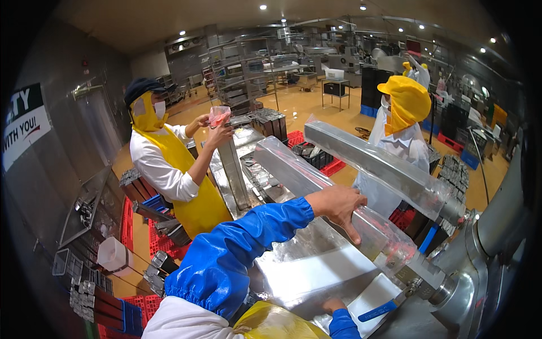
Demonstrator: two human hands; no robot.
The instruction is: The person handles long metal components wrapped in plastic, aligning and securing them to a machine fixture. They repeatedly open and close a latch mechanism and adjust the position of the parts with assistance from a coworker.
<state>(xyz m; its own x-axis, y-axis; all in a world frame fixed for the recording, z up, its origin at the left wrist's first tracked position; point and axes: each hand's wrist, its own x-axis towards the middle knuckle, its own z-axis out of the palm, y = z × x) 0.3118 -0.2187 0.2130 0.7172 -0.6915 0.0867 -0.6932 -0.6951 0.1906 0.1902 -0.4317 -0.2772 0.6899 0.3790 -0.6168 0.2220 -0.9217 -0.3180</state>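
Note:
A long square metal mould (291, 165), covered in clear plastic film, slants from the middle toward a filling machine's spout (437, 288). My left hand (341, 208) lies across it, fingers over the top and thumb down the near side. Pink smears show through the film near the spout. Low at the front, my right hand (332, 305) is by a steel tray (307, 271), left of a valve with a blue lever handle (379, 311); its fingers are mostly hidden. A second film-covered mould (372, 152) runs alongside, farther right.
At left, a co-worker in a yellow apron (195, 212) holds a pink-filled plastic bag (219, 116) atop an upright mould (232, 175). Another co-worker (403, 107) stands behind the second mould. Stacked moulds (96, 305), red pallets (127, 226) and a white tub (114, 255) stand around.

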